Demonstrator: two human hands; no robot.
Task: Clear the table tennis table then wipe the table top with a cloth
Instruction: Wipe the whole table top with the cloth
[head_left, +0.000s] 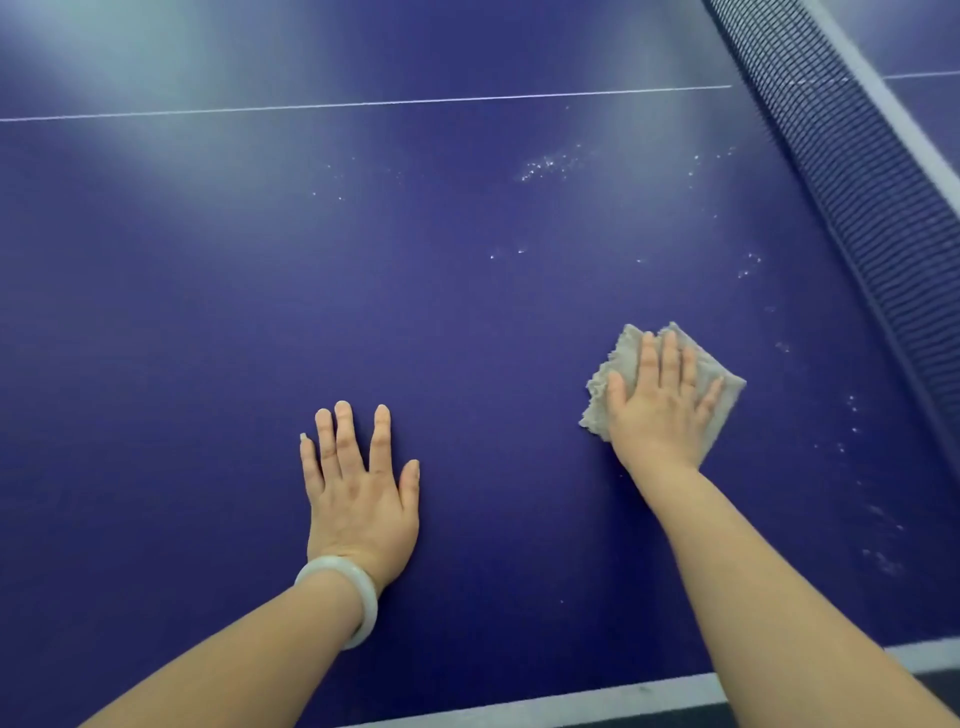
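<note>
A dark blue table tennis table (415, 322) fills the view, with a thin white centre line crossing its upper part and a white edge band at the bottom. The net (852, 171) runs diagonally down the right side. No loose objects show on the surface, so clearing looks done and wiping is the step in hand. The right hand (662, 402) presses flat, fingers straight, on a crumpled beige cloth (610, 387) lying on the table near the net. The left hand (358, 493), wearing a pale bangle (345, 592), rests flat and spread on the bare surface, well apart from the cloth. Whitish specks (545, 166) remain farther up and beside the net; the next stroke likely needs to sweep towards them.
</note>
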